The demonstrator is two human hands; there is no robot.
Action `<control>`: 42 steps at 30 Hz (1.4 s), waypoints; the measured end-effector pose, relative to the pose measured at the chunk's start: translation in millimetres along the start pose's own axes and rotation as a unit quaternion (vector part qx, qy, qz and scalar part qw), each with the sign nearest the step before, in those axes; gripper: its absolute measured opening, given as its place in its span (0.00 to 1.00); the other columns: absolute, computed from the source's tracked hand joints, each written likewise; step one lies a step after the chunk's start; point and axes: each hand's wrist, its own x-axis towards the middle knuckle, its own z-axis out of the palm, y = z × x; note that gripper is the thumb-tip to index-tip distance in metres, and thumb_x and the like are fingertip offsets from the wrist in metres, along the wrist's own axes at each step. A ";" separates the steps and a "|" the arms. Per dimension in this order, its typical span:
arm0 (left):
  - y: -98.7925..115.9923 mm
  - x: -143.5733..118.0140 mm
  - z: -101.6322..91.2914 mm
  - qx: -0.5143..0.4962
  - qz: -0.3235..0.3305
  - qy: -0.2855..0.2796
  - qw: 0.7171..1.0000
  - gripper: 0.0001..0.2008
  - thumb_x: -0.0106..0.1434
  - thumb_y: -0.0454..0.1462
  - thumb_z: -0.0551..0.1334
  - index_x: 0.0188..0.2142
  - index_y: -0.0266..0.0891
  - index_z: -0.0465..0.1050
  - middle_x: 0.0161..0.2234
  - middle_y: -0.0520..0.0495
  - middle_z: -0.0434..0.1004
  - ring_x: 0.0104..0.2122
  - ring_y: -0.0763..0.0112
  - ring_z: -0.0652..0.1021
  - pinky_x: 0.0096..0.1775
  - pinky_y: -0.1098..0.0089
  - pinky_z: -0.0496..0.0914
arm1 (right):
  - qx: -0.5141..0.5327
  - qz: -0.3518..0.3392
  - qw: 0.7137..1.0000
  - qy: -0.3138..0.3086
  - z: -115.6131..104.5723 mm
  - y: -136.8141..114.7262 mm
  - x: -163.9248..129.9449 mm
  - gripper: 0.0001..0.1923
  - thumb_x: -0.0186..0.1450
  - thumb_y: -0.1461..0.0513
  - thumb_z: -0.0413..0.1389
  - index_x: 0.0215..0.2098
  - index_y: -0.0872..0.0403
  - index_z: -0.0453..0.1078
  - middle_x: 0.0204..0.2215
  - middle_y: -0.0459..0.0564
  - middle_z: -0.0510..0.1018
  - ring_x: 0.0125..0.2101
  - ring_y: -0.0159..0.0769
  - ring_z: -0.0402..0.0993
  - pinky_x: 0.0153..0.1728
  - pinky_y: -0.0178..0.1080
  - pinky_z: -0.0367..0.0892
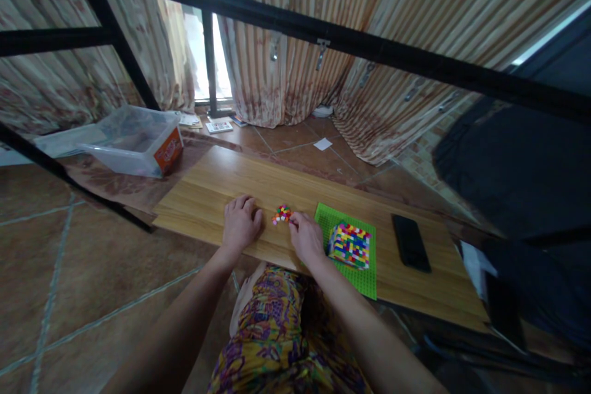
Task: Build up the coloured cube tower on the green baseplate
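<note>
A small heap of colourful toy building bricks [282, 214] lies on the wooden board between my hands. My left hand [242, 221] rests on the board to the left of the heap, fingers loosely spread and holding nothing. At the heap's right edge, the fingertips of my right hand [306, 236] are pinched together; whatever they hold is too small to make out. Just right of that hand, a multicoloured block built of bricks [349, 245] stands on a green studded baseplate [364, 286].
A black phone [410, 242] lies on the wooden board [217, 175], right of the baseplate. A clear plastic bin [124, 157] with an orange label stands at the left. Black metal bars [295, 24] cross in front of the curtains. Papers [322, 144] lie on the tiled floor.
</note>
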 end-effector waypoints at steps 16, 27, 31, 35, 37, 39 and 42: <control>-3.0 1.4 -0.2 0.000 0.017 0.001 1.000 0.18 0.66 0.42 0.54 0.49 0.36 0.73 0.53 0.36 0.73 0.53 0.51 0.71 0.56 0.52 0.63 | 0.182 0.047 0.974 0.128 -74.1 28.1 -61.8 0.12 0.67 0.56 0.52 0.38 0.50 0.77 0.37 0.49 0.81 0.37 0.37 0.76 0.40 0.39 0.69; -2.5 1.8 -1.2 0.014 0.024 0.004 1.000 0.18 0.66 0.42 0.54 0.49 0.36 0.73 0.52 0.37 0.73 0.52 0.51 0.71 0.56 0.53 0.64 | 0.143 0.111 0.964 0.195 -87.3 68.7 -52.4 0.13 0.64 0.54 0.54 0.36 0.52 0.77 0.36 0.51 0.79 0.37 0.38 0.74 0.42 0.42 0.68; -3.7 1.6 0.1 0.006 0.020 0.003 1.000 0.18 0.65 0.43 0.54 0.49 0.37 0.73 0.53 0.37 0.73 0.53 0.51 0.71 0.56 0.52 0.63 | 0.106 0.093 0.966 0.218 -84.4 70.8 -49.5 0.14 0.64 0.53 0.54 0.34 0.51 0.79 0.36 0.52 0.77 0.41 0.40 0.71 0.47 0.44 0.65; -4.4 1.4 0.5 0.003 0.021 0.003 1.000 0.18 0.65 0.43 0.54 0.50 0.37 0.72 0.53 0.36 0.73 0.53 0.51 0.71 0.56 0.52 0.63 | 0.081 0.100 0.959 0.251 -79.6 72.2 -46.5 0.13 0.63 0.52 0.56 0.33 0.49 0.80 0.39 0.52 0.76 0.44 0.42 0.68 0.49 0.46 0.63; -4.1 1.4 0.2 0.005 0.022 0.001 1.000 0.19 0.66 0.43 0.54 0.50 0.37 0.72 0.53 0.36 0.73 0.53 0.51 0.71 0.56 0.52 0.63 | 0.079 0.107 0.957 0.256 -77.9 73.2 -45.0 0.13 0.62 0.51 0.57 0.33 0.48 0.80 0.42 0.52 0.75 0.45 0.42 0.67 0.50 0.47 0.62; -3.6 1.5 -0.3 0.007 0.022 0.000 1.000 0.19 0.66 0.43 0.54 0.50 0.36 0.72 0.53 0.36 0.73 0.53 0.51 0.71 0.56 0.53 0.63 | 0.082 0.117 0.956 0.256 -76.7 74.5 -43.8 0.13 0.61 0.51 0.58 0.32 0.48 0.80 0.43 0.52 0.75 0.47 0.43 0.67 0.51 0.47 0.61; -3.2 1.9 -0.6 0.008 0.020 0.001 1.000 0.19 0.66 0.43 0.54 0.50 0.36 0.73 0.53 0.36 0.73 0.53 0.50 0.71 0.56 0.52 0.63 | 0.096 0.127 0.955 0.250 -75.5 77.1 -42.2 0.12 0.61 0.51 0.58 0.32 0.48 0.81 0.43 0.52 0.76 0.47 0.43 0.67 0.52 0.48 0.61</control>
